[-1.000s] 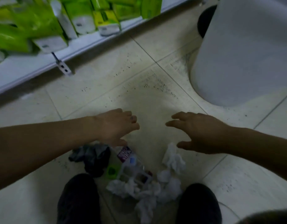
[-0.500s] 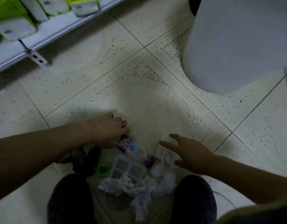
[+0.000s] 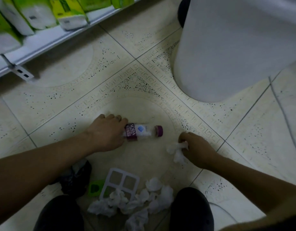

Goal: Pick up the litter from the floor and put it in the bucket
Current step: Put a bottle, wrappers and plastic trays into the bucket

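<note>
My left hand (image 3: 107, 132) grips the base end of a clear soda bottle (image 3: 144, 131) with a purple label and purple cap, lying on its side on the tiled floor. My right hand (image 3: 196, 150) has its fingers curled round a crumpled white tissue (image 3: 174, 151) on the floor. Between my shoes lies more litter: several crumpled tissues (image 3: 142, 202), a white plastic tray with four windows (image 3: 120, 182), a green wrapper (image 3: 94, 188) and a dark crumpled bag (image 3: 75, 178). The tall white bucket (image 3: 235, 47) stands at the upper right, beyond my right hand.
A white shelf (image 3: 44, 42) with green and white packages (image 3: 69, 14) runs along the upper left, with a metal bracket (image 3: 20, 72) at its base. My two dark shoes (image 3: 191, 209) frame the litter pile. A thin cable (image 3: 280, 105) crosses the floor at right.
My left hand closed on the bottle and slid it forward, out of the pile. My right hand went from spread above the tissue to gripping it on the floor.
</note>
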Available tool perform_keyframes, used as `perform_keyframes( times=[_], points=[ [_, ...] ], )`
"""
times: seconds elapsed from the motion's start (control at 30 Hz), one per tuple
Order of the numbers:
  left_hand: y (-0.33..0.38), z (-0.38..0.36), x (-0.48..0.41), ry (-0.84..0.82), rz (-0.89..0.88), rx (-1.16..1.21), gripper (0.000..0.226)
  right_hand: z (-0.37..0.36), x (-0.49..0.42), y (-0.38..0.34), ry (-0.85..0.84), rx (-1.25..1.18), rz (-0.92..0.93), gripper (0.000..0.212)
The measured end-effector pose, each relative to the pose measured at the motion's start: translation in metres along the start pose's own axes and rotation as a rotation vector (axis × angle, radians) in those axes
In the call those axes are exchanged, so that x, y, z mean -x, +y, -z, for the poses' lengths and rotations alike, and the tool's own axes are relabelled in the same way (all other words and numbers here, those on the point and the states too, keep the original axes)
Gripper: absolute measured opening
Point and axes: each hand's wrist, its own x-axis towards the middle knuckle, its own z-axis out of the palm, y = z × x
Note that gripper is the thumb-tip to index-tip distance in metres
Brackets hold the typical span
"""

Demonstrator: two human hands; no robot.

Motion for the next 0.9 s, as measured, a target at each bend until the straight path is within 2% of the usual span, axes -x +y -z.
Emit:
perform_keyframes(
  times=[0.27,0.37,0.67,0.77,0.9],
  points=[
    [-0.001,0.048,-0.008,0.236,0.083,0.203,0.060,0.051,-0.009,-0.015,0.181,-0.228,0.066,0.051],
    [-0.014,0.073,-0.010,0.363,0.151,0.233,0.064,0.075,-0.011,-0.028,0.288,-0.265,0.107,0.057],
    [-0.038,0.147,-0.009,0.596,0.236,0.329,0.063,0.131,-0.012,-0.067,0.325,-0.195,0.205,0.032],
    [-0.042,0.173,-0.012,0.734,0.240,0.430,0.067,0.164,-0.006,-0.078,0.432,-0.206,0.225,0.020],
    [-0.045,0.212,-0.015,0.906,0.286,0.626,0.062,0.223,0.001,-0.096,0.634,-0.263,0.250,0.016]
  ],
)
